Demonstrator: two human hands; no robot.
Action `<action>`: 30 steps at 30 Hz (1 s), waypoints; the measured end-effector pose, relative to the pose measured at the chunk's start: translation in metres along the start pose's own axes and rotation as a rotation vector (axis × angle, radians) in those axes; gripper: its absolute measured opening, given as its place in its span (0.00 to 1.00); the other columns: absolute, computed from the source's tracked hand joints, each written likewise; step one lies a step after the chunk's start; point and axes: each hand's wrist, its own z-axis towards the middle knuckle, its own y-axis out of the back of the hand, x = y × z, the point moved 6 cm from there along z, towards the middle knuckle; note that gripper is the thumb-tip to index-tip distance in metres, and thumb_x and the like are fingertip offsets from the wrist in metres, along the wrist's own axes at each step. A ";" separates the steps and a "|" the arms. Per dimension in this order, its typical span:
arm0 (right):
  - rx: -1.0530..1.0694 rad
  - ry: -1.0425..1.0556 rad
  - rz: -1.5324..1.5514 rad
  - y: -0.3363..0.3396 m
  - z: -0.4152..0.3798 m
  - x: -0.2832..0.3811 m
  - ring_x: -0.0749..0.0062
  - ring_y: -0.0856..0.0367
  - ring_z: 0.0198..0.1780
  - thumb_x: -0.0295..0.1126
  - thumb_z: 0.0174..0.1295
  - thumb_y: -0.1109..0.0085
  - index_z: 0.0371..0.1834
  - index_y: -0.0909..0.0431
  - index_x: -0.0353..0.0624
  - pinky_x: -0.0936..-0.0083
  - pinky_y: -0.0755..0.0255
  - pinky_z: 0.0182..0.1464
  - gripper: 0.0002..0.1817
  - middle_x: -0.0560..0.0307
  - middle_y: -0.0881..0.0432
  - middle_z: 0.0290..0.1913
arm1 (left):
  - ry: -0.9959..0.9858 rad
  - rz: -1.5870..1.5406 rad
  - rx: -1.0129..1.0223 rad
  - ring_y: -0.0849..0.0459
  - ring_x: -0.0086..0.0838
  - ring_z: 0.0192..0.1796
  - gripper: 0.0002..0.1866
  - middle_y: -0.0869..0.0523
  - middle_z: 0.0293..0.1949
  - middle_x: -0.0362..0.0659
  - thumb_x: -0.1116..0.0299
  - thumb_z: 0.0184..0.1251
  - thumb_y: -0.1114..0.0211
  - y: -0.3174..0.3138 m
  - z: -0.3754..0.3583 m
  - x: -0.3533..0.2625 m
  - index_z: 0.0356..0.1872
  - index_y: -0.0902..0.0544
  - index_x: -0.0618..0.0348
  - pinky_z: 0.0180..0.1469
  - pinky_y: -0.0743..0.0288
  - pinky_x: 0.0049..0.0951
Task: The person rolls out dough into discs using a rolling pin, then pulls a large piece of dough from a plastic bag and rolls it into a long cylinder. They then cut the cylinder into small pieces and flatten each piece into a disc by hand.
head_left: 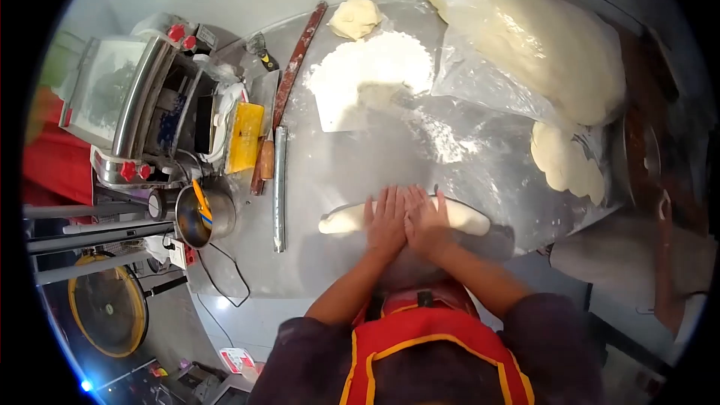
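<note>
Both bare hands, seen from my remote post through the head camera, lie flat and side by side across the middle of a long dough roll (pixel 468 219). The left hand (pixel 385 219) and the right hand (pixel 427 223) are spread open, fingers stretched out away from the wearer, inner edges touching; each presses on the dough, and I see neither one gripping anything. The roll lies crosswise on a metal worktop (pixel 330 157), just in front of the wearer's red apron (pixel 431 326) with yellow trim, and its pale, rounded ends stick out on either side of the hands.

Beyond the roll, I find a broad white heap of flour (pixel 375 60), with a small dough lump (pixel 355 17) at its far edge. Far off to the roll's right sits a large dough mass (pixel 517 30) under clear plastic; nearer on that side is a flattened dough piece (pixel 561 157). To the roll's left, I make out a grey metal rod (pixel 280 187), a long reddish-brown stick (pixel 298 67), a yellow rectangular block (pixel 246 137) and, farther left, a steel pot (pixel 222 210).
</note>
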 end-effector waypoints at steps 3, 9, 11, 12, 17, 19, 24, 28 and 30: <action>0.070 0.008 -0.203 -0.005 0.053 -0.026 0.56 0.46 0.78 0.42 0.71 0.60 0.73 0.37 0.41 0.38 0.59 0.74 0.29 0.48 0.39 0.75 | 0.081 0.041 0.008 0.43 0.45 0.77 0.28 0.35 0.73 0.51 0.58 0.69 0.48 -0.009 0.054 0.016 0.67 0.28 0.59 0.72 0.56 0.68; -0.230 -0.083 -0.283 0.034 0.103 -0.035 0.56 0.42 0.76 0.51 0.71 0.57 0.70 0.33 0.41 0.35 0.56 0.71 0.31 0.48 0.36 0.73 | 0.147 0.070 -0.133 0.45 0.50 0.77 0.30 0.36 0.73 0.55 0.57 0.70 0.49 0.018 0.105 0.030 0.71 0.34 0.59 0.73 0.59 0.66; 0.021 -0.057 -0.139 0.031 0.069 -0.022 0.53 0.41 0.75 0.50 0.69 0.53 0.69 0.33 0.40 0.34 0.55 0.70 0.32 0.46 0.33 0.71 | 0.082 -0.051 0.050 0.42 0.50 0.76 0.29 0.34 0.71 0.56 0.59 0.70 0.46 0.025 0.064 0.025 0.70 0.33 0.59 0.74 0.56 0.63; 0.144 -0.041 -0.067 0.028 0.046 -0.012 0.52 0.40 0.74 0.50 0.68 0.51 0.69 0.33 0.39 0.34 0.54 0.70 0.32 0.45 0.32 0.70 | 0.050 -0.109 0.138 0.41 0.51 0.75 0.29 0.33 0.71 0.56 0.60 0.70 0.45 0.029 0.040 0.024 0.69 0.32 0.60 0.74 0.54 0.62; 0.021 0.137 -0.021 0.014 -0.045 0.048 0.48 0.38 0.73 0.47 0.65 0.46 0.67 0.32 0.37 0.33 0.57 0.71 0.32 0.43 0.33 0.70 | -0.053 -0.136 0.031 0.38 0.53 0.73 0.30 0.32 0.69 0.54 0.56 0.67 0.39 0.043 -0.071 0.028 0.68 0.29 0.57 0.72 0.47 0.60; -0.013 0.134 0.011 -0.001 -0.034 0.063 0.47 0.39 0.73 0.47 0.65 0.47 0.68 0.33 0.37 0.34 0.58 0.72 0.33 0.43 0.34 0.71 | -0.033 -0.039 -0.021 0.39 0.54 0.73 0.30 0.32 0.70 0.53 0.55 0.66 0.39 0.039 -0.071 0.040 0.68 0.29 0.53 0.71 0.47 0.63; 0.100 0.039 -0.191 -0.024 0.056 0.039 0.54 0.42 0.76 0.51 0.67 0.52 0.72 0.36 0.43 0.32 0.62 0.73 0.35 0.48 0.37 0.74 | 0.155 0.096 0.056 0.45 0.55 0.76 0.33 0.37 0.74 0.48 0.49 0.68 0.45 0.039 0.005 0.074 0.71 0.32 0.50 0.70 0.52 0.68; -0.066 -0.064 -0.319 -0.013 0.139 0.010 0.55 0.48 0.79 0.53 0.71 0.57 0.75 0.39 0.46 0.32 0.62 0.73 0.34 0.50 0.42 0.77 | 0.346 0.107 -0.043 0.45 0.52 0.77 0.34 0.38 0.75 0.48 0.45 0.70 0.47 0.042 0.082 0.113 0.72 0.34 0.52 0.72 0.54 0.64; -0.109 -0.088 -0.318 -0.005 0.143 0.007 0.55 0.48 0.79 0.53 0.71 0.57 0.75 0.39 0.47 0.33 0.62 0.73 0.33 0.50 0.42 0.77 | 0.296 0.092 -0.180 0.45 0.51 0.77 0.33 0.37 0.74 0.49 0.47 0.71 0.46 0.044 0.091 0.122 0.72 0.33 0.53 0.73 0.55 0.64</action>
